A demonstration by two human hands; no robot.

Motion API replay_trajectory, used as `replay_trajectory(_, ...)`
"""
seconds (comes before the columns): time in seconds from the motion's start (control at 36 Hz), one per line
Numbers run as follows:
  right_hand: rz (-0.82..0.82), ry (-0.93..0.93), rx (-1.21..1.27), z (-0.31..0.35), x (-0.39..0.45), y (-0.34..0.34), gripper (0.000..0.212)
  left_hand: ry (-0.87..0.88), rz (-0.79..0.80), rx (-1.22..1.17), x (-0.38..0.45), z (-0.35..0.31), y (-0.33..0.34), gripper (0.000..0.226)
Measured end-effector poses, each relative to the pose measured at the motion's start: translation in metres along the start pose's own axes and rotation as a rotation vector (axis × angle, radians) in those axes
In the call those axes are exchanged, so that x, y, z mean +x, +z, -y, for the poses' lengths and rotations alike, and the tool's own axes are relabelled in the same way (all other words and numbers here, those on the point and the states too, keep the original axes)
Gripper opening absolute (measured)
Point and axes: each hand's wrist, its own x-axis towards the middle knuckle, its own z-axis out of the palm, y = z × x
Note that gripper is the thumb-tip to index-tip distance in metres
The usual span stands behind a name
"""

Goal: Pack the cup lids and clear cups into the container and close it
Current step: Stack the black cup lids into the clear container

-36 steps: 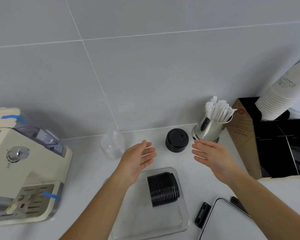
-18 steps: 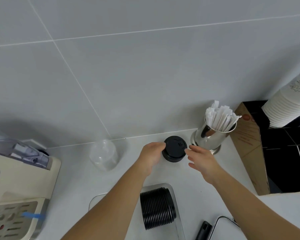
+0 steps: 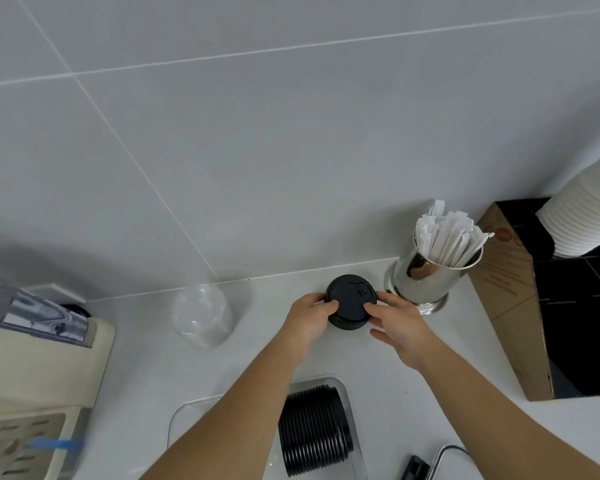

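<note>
Hands clasp seemingly short black lid stack.

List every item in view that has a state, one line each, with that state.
Left hand: gripping the black lid stack on the counter.
Right hand: gripping the same stack from the other side.
Black lid stack on the counter: upright, not yet packed.
Lids in the container: lying on their side.
Container: open.
Clear cups: upside down, unpacked.
Steel holder: upright, full of wrapped sticks.

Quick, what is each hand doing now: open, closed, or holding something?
Left hand: closed on the stack of black lids.
Right hand: closed on the same stack, opposite side.
</note>
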Motion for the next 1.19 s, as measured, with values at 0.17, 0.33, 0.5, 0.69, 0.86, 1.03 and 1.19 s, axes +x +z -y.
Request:
replay_trajectory(0.17, 0.022, 0.011, 0.065, -0.003, -0.002, -0.002, 0.034, -0.008, -0.031, -0.113, 0.002, 0.001, 0.002, 0.037)
replay_trajectory(0.33, 0.014, -0.008, 0.101, -0.005, -0.011, -0.003, 0.032, 0.045, 0.007, -0.193, -0.005, 0.001, -0.002, 0.044)
replay_trajectory(0.5, 0.053, -0.056, 0.175, -0.001, -0.028, 0.0, 0.034, 0.12, 0.013, -0.289, -0.023, 0.0, -0.007, 0.025)
replay_trajectory(0.69, 0.09, -0.162, 0.175, 0.005, -0.059, 0.004, 0.029, 0.153, 0.034, -0.309, -0.062, -0.006, -0.021, 0.029)
replay_trajectory(0.86, 0.146, -0.273, 0.059, 0.008, -0.095, 0.001, 0.035, 0.216, 0.071, -0.292, -0.101, -0.003, -0.037, 0.035)
replay_trajectory(1.03, 0.187, -0.388, -0.039, 0.01, -0.137, 0.001, 0.051, 0.276, 0.114, -0.28, -0.139, 0.003, -0.046, 0.079)
replay_trajectory(1.19, 0.237, -0.498, -0.182, 0.007, -0.176, 0.003, 0.049, 0.324, 0.095, -0.257, -0.175, 0.007, -0.052, 0.065)
